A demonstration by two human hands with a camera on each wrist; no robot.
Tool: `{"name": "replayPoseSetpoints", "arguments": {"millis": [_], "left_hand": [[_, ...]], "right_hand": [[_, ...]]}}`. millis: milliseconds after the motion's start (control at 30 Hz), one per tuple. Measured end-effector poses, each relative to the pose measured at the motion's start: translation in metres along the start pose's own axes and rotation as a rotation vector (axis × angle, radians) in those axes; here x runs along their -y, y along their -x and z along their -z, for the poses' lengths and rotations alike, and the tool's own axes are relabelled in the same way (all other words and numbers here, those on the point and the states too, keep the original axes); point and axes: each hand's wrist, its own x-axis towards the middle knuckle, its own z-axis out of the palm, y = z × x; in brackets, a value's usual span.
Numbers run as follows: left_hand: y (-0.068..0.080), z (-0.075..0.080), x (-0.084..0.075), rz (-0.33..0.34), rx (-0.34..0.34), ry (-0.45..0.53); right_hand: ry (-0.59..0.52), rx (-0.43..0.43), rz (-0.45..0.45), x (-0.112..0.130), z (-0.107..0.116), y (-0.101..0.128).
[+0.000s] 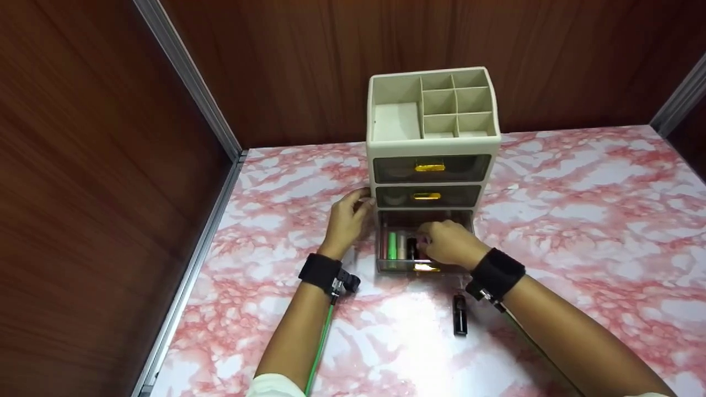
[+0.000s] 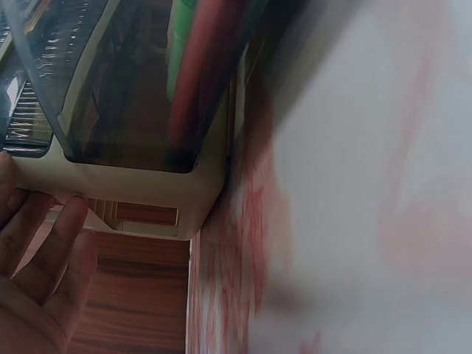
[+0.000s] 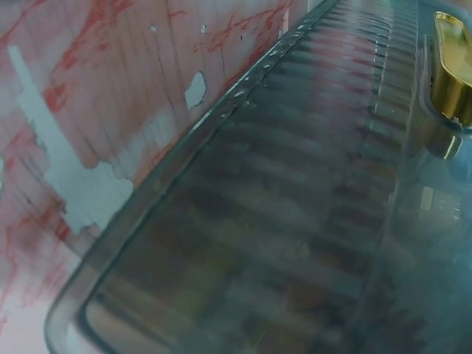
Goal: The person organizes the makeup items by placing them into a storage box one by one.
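A cream drawer organizer (image 1: 433,144) stands on the table with its clear bottom drawer (image 1: 394,266) pulled out. Inside that drawer a green tube (image 1: 392,245), a pale tube (image 1: 402,246) and a dark tube (image 1: 412,248) stand side by side. My right hand (image 1: 453,242) reaches into the drawer with bent fingers; the fingertips are hidden, so I cannot tell what they grip. My left hand (image 1: 347,220) rests against the organizer's left side, its fingers (image 2: 55,254) fairly straight in the left wrist view. A small black bottle-like tube (image 1: 460,314) lies in front of the drawer.
Two upper drawers with gold handles (image 1: 429,167) are closed. Divided compartments (image 1: 456,102) form the organizer's top. The pink-and-white marbled table (image 1: 276,231) meets brown wood-look panels (image 1: 298,66) at the back and left. A green cable (image 1: 321,347) runs along the left forearm.
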Motion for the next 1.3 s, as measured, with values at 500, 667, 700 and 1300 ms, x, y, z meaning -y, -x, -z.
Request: {"name": "replayPoseSetpoints", "arguments": {"millis": [500,667,700,1300], "left_hand": [[0.002,0.003,0.001,-0.017,-0.005,0.007],[0.002,0.003,-0.001,0.0,0.006,0.006],[0.001,0.002,-0.002,0.0,0.008,0.002],[0.0,0.001,-0.002,0.007,0.008,0.006]], "right_hand": [[-0.069,-0.23,0.099,0.003,0.015,0.022],[-0.111,-0.28,0.097,0.005,0.027,0.057],[-0.109,-0.265,0.091,0.005,0.027,0.065],[0.14,-0.168,0.055,-0.006,-0.02,0.119]]}}
